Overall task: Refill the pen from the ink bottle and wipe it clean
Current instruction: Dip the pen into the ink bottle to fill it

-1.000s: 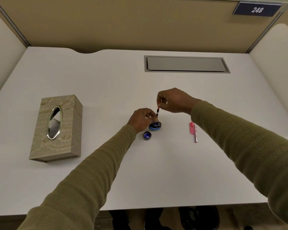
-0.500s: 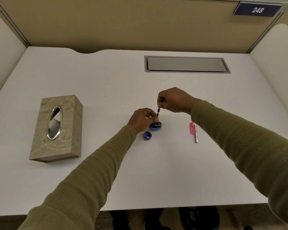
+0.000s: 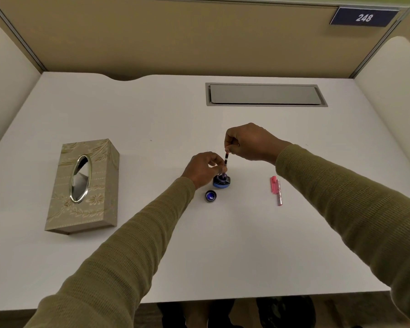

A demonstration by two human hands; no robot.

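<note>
A small open ink bottle (image 3: 222, 181) with a blue base stands mid-table. My left hand (image 3: 202, 169) is curled around its left side, fingertips at the neck. My right hand (image 3: 249, 142) pinches the top end of the thin pen section (image 3: 226, 159), which stands almost upright with its lower tip in the bottle's mouth. The bottle's cap (image 3: 210, 195) lies upside down just in front of the bottle. The pink pen barrel and cap (image 3: 277, 189) lie on the table to the right.
A beige tissue box (image 3: 83, 187) with an oval metal-rimmed opening sits at the left. A grey cable hatch (image 3: 265, 94) is set into the white desk (image 3: 223, 245) at the back. Partition walls enclose the desk on three sides.
My right hand has risen slightly, drawing the pen section's top end a little higher over the bottle. My left hand stays at the bottle.
</note>
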